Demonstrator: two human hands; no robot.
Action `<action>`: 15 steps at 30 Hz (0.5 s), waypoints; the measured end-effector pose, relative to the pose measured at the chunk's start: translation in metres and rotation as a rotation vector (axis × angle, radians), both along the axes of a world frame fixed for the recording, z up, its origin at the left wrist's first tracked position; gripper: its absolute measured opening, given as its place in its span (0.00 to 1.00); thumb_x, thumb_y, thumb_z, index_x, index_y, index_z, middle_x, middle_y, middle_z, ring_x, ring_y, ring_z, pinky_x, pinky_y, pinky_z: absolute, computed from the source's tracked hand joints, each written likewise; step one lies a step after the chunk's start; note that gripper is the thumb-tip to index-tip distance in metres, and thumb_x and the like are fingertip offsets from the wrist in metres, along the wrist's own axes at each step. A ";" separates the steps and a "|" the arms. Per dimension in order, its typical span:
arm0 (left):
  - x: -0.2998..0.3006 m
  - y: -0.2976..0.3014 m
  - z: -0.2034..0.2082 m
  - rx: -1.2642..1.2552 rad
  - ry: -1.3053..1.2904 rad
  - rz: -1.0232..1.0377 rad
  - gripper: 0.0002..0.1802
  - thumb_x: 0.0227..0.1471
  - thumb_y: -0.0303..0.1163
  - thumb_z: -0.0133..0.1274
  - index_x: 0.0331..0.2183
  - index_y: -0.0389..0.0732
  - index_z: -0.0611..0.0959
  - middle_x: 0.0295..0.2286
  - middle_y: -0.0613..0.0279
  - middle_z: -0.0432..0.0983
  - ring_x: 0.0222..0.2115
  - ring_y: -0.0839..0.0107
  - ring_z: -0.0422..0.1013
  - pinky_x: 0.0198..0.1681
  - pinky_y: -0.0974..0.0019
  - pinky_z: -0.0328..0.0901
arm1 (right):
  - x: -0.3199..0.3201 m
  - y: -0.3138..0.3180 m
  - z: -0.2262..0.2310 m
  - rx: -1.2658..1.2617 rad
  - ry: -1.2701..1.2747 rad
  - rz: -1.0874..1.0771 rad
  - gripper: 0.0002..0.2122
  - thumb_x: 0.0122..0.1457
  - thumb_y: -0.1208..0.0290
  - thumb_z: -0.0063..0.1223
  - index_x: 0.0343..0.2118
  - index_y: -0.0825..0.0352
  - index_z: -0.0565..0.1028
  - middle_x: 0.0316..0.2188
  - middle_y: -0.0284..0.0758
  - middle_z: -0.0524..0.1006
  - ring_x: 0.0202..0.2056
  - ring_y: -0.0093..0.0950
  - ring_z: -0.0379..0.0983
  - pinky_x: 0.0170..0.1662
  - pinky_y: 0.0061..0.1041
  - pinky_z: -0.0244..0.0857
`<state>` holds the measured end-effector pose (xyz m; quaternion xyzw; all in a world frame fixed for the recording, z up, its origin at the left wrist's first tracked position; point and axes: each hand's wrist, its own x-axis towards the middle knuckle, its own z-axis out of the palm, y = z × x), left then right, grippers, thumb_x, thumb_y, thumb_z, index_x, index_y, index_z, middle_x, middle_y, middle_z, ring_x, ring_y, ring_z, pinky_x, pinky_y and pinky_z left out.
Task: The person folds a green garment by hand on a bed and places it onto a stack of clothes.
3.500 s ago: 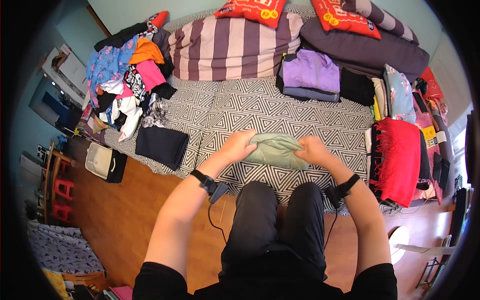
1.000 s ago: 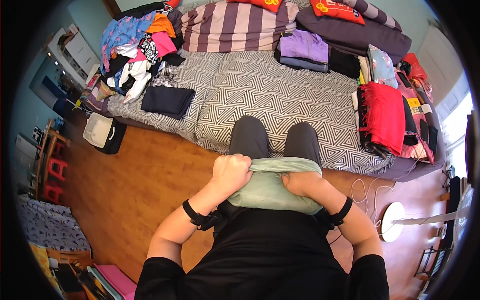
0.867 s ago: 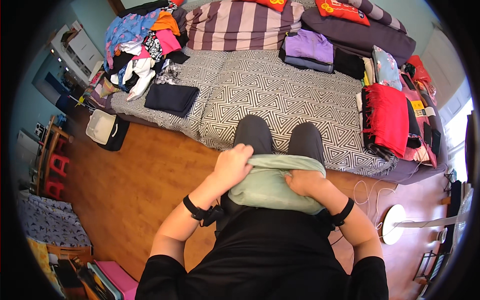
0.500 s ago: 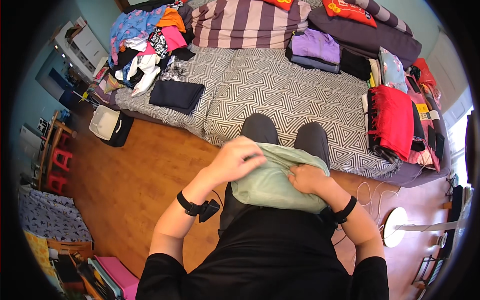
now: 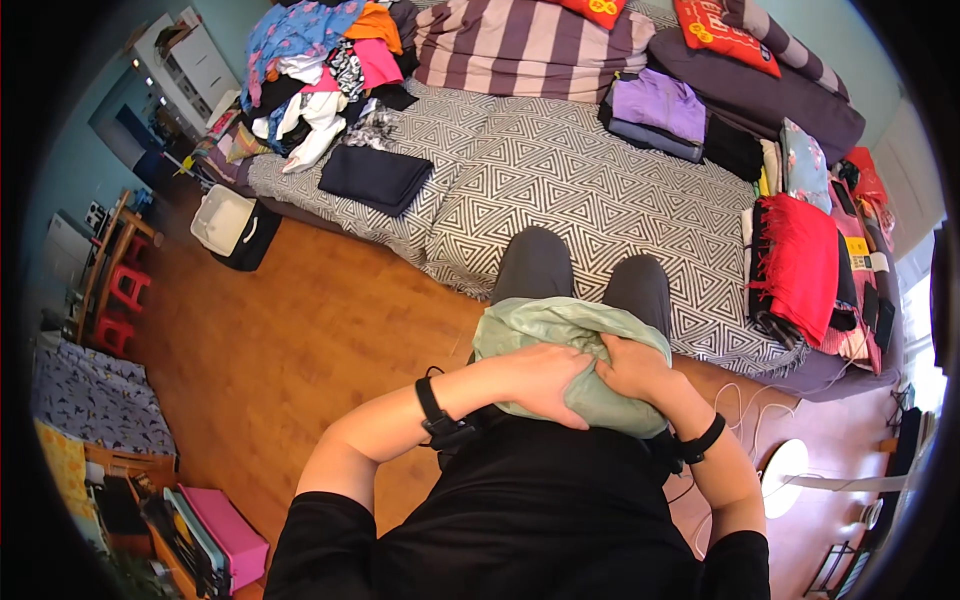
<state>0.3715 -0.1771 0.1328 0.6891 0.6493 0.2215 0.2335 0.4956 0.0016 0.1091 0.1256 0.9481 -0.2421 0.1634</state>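
Note:
A pale green piece of thin cloth (image 5: pixel 520 322), probably a garment, lies bunched and wrinkled across my lap. My left hand (image 5: pixel 545 378) is on its near side, the fingers curled against the fabric and partly lost in its folds. Close beside it, almost touching, my right hand (image 5: pixel 636 370) grips the cloth toward its right end, thumb on top. Part of the cloth's near edge lies under my left hand. Each wrist wears a black band. My grey-trousered knees (image 5: pixel 537 262) show beyond the cloth, against the bed edge.
The bed has a patterned cover (image 5: pixel 560 170). On it are a mixed clothes heap (image 5: pixel 310 60), a folded dark cloth (image 5: pixel 376 180), a folded purple garment (image 5: pixel 657 105) and a red fringed scarf (image 5: pixel 800 265). A white-and-black bin (image 5: pixel 222 220) and a white round base (image 5: pixel 785 478) stand on the floor.
My left hand has come down from above the cloth's upper left onto its near side, beside the right hand. The cloth is more bunched. The whole view has shifted slightly.

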 end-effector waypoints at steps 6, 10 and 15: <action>-0.013 0.031 -0.025 -0.370 -0.050 0.016 0.41 0.37 0.61 0.64 0.33 0.27 0.81 0.28 0.44 0.79 0.33 0.46 0.75 0.39 0.54 0.69 | 0.003 0.006 -0.002 -0.013 0.026 0.036 0.26 0.60 0.57 0.46 0.58 0.68 0.67 0.52 0.53 0.73 0.54 0.47 0.70 0.57 0.41 0.62; -0.017 0.024 -0.020 -0.400 -0.258 0.073 0.39 0.37 0.61 0.64 0.31 0.28 0.82 0.26 0.44 0.79 0.31 0.47 0.75 0.37 0.54 0.69 | 0.004 0.009 -0.007 -0.026 -0.008 0.039 0.24 0.60 0.55 0.46 0.52 0.68 0.73 0.49 0.52 0.75 0.52 0.46 0.71 0.55 0.41 0.64; -0.027 -0.014 -0.014 0.485 -0.006 0.116 0.24 0.52 0.47 0.59 0.35 0.32 0.83 0.33 0.46 0.79 0.34 0.53 0.76 0.38 0.56 0.69 | 0.006 0.006 0.006 -0.074 0.081 -0.022 0.22 0.61 0.56 0.46 0.50 0.68 0.75 0.43 0.53 0.78 0.48 0.47 0.74 0.53 0.40 0.65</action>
